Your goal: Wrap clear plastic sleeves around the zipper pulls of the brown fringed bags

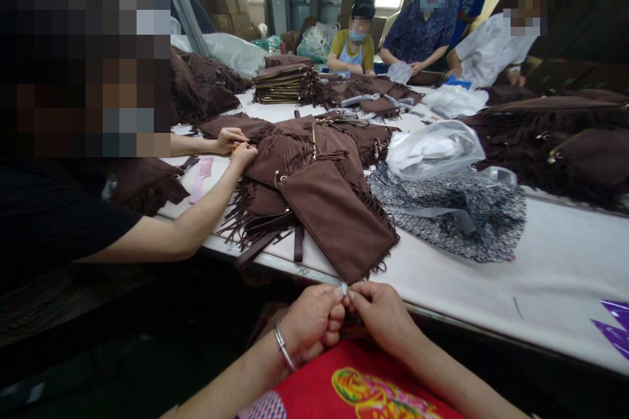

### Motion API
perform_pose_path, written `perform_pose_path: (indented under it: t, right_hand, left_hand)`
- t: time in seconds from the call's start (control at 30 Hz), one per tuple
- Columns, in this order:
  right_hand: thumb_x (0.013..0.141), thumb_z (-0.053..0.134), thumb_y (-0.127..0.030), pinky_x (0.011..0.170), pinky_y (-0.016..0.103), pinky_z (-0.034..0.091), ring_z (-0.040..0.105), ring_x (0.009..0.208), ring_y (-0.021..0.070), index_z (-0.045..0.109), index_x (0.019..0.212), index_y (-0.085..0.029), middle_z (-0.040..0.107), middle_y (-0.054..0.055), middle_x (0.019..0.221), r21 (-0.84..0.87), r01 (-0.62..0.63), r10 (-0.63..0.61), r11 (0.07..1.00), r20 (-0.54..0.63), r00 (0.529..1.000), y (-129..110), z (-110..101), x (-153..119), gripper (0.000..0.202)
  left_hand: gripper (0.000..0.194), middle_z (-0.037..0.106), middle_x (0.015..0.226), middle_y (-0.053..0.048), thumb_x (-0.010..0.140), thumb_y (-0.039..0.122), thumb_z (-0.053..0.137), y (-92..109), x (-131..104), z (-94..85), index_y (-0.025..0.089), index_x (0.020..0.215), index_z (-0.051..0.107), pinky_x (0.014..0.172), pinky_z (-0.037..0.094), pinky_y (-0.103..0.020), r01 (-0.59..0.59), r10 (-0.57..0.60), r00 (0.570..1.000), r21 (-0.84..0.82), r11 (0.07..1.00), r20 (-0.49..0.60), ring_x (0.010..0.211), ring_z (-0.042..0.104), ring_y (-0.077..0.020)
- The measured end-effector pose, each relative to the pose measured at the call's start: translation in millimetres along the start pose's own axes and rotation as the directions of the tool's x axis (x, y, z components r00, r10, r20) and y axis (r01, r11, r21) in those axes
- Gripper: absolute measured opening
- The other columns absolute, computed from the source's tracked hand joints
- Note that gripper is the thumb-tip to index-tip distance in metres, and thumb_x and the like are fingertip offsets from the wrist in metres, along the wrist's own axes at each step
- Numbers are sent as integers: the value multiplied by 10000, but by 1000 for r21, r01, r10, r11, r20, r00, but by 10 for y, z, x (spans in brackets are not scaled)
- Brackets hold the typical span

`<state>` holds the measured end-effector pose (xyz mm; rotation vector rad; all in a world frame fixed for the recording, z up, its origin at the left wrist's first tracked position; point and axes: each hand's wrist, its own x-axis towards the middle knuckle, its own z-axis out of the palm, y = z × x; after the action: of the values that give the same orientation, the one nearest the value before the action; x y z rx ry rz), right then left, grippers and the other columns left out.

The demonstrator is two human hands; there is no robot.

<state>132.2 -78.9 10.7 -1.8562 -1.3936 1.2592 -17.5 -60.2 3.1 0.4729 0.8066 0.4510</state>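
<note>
Both my hands meet at the table's near edge, fingertips almost touching. My left hand [317,319], with a bracelet at the wrist, is curled closed with thumb and forefinger pinched on a small pale, shiny piece [344,289]. From the other side, my right hand [383,314] pinches at the same piece; its kind is too small to tell. Just beyond my fingertips lies the lower corner of a flat dark brown fringed pouch [339,219]. It rests on a pile of similar brown fringed bags [275,144]. Whether my fingers touch that corner I cannot tell.
A co-worker's hands [238,147] work at the pile on the left, near a pink comb [201,178]. Right of the pouch lie a black-and-white knitted cloth [452,209] and a clear plastic bag [435,149]. Stacked brown bags [285,84] and several people stand farther back.
</note>
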Motion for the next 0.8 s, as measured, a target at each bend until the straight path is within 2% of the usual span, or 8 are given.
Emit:
perform_pose_path:
  t: [0.13,0.23,0.37,0.43,0.5,0.63,0.7,0.8]
  right_hand:
    - [762,485,-298,575,238,376,532,601,149,621,589,-177,619,-5,578,38,-13,13,999,6,1000,4,38,9,251]
    - [761,498,-306,535,236,338,503,557,136,617,550,-180,579,-18,518,-40,-17,18,999,23,1000,34,8,46,273]
    - [754,550,-315,513,238,305,488,534,126,610,506,-179,552,-19,482,-164,-10,19,986,52,998,79,-81,38,289]
    - [772,567,-336,506,235,317,486,511,122,640,567,-176,570,-17,499,-58,-48,54,997,106,993,88,-96,-20,270]
    - [809,570,-398,500,233,335,489,495,118,658,651,-170,592,-8,533,205,-133,91,970,201,975,81,-66,-101,291]
    - [828,610,-413,618,269,440,583,652,154,673,767,-157,667,48,729,760,-266,-11,593,337,941,33,95,-229,270]
    - [812,644,-372,679,291,468,600,711,167,679,796,-167,679,52,794,851,-314,-15,422,353,936,13,180,-242,208]
    - [820,633,-402,729,310,487,607,746,170,683,864,-193,683,46,857,879,-356,2,317,375,927,3,251,-217,220]
  left_hand:
    - [327,254,513,127,750,423,669,-49,-12,-31,167,801,473,411,53,-165,34,-22,996,-141,989,90,411,85,-14]
    - [332,274,499,124,745,446,662,-77,-23,-4,175,791,476,402,78,-162,43,-36,998,-122,992,60,401,111,-19]
    - [329,389,456,83,802,494,545,-106,-71,74,173,730,532,368,163,-195,-65,101,981,212,975,-167,350,229,-48]
    - [340,456,455,45,828,452,503,-105,-106,107,168,647,547,389,240,-211,-112,236,940,430,896,-248,365,325,-69]
    - [359,509,478,15,836,405,492,-96,-138,133,167,570,540,446,312,-218,-151,356,899,585,797,-253,428,416,-86]
    - [381,508,489,14,842,380,473,-102,-143,145,178,520,506,472,334,-223,-188,429,873,651,735,-233,468,445,-98]
    - [393,474,466,27,843,412,468,-133,-108,127,184,524,487,448,318,-223,-178,384,889,583,792,-249,433,412,-91]
    - [403,430,451,57,836,514,463,-184,-54,94,191,597,498,399,263,-225,-144,268,931,427,893,-247,365,339,-77]
